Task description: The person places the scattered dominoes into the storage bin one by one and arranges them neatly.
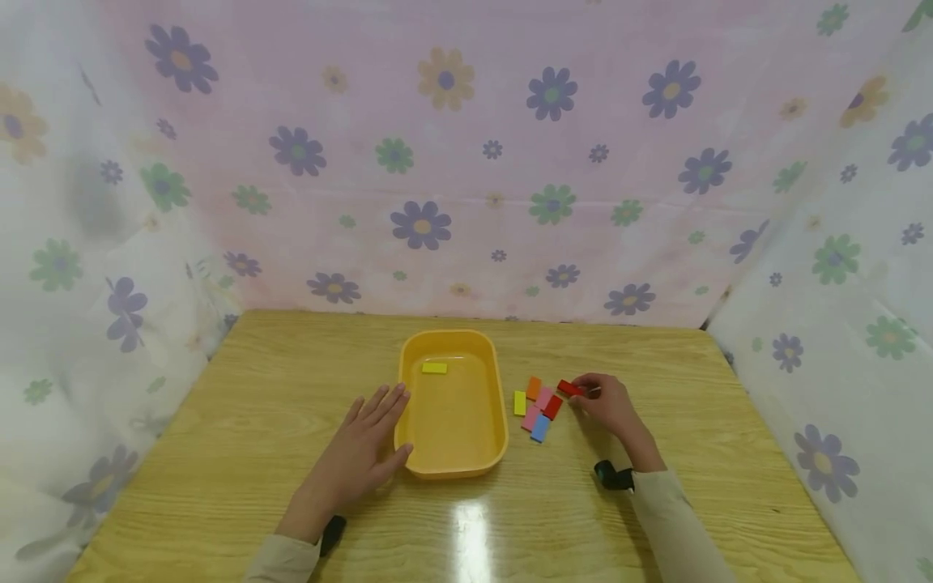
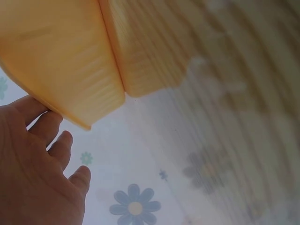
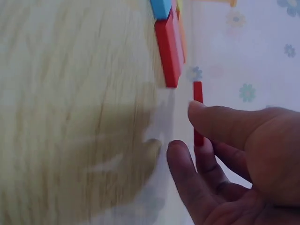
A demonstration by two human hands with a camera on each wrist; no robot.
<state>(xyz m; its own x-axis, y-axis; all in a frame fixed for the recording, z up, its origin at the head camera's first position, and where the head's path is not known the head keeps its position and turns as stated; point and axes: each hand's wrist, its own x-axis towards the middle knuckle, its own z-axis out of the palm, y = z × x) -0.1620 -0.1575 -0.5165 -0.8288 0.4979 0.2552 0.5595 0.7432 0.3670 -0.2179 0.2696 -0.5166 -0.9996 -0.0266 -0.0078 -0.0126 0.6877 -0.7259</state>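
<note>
My right hand (image 1: pixel 607 405) pinches a red block (image 1: pixel 568 388) between thumb and fingers, and the right wrist view shows this red block (image 3: pixel 198 89) held above the table. Just left of it lies a group of flat blocks: an orange block (image 1: pixel 534 388), a yellow block (image 1: pixel 520 403), two pink ones, another red block (image 1: pixel 553 406) and a blue block (image 1: pixel 540 428). My left hand (image 1: pixel 359 449) rests with extended fingers on the left rim of a yellow plastic tub (image 1: pixel 452 437). Inside the tub, toward its far end, lies one yellow block (image 1: pixel 434 368).
The wooden table (image 1: pixel 240 453) reaches back to a flower-patterned curtain (image 1: pixel 466 275), with more such cloth at both sides. A dark wrist-worn device (image 1: pixel 614 476) sits at my right wrist, and another dark device (image 1: pixel 333 534) at my left.
</note>
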